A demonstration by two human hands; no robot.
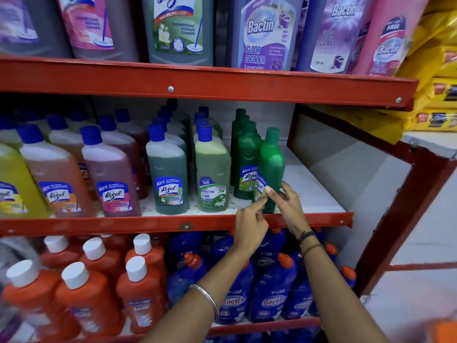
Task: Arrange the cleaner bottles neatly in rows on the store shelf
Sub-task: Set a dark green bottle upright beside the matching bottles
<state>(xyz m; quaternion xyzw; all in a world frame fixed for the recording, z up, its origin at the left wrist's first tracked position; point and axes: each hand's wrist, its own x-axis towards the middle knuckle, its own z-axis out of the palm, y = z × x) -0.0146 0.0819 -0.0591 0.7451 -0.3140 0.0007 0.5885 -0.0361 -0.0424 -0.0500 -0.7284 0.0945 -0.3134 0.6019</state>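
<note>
Middle shelf (173, 222), right end. The front green bottle (270, 167) stands at the head of the dark green row (243, 134), just right of the bottle behind it and leaning slightly left at the cap. Its label faces left, toward the neighbouring row, not out to the aisle.

Hands: both are at the base of that bottle. The right hand (286, 201) has thumb and fingers closed around the lower body, holding it. The left hand (249, 224) is narrow, fingers pinched forward with the tips at the label's lower edge; whether it grips or only touches cannot be told.

Judged step: squaring this bottle into its row, label forward.

Notes for doing it well:
- Turn the bottle on its base rather than lifting it; the low grip suits a twist, and a tall, narrow bottle held low is likely to tip if raised.
- Rotate until the label faces front, matching the Lizol bottle (169, 174) and the Bactin bottle (212, 174) to the left.
- Stand it upright and slide it left so it sits directly ahead of the green row, its base level with the fronts of the other rows.
- Steady it with the left hand during the twist, since the bottles behind are touching or nearly so and could be knocked over.

The white shelf board (314, 191) to the right is bare; the other rows look orderly.
</note>
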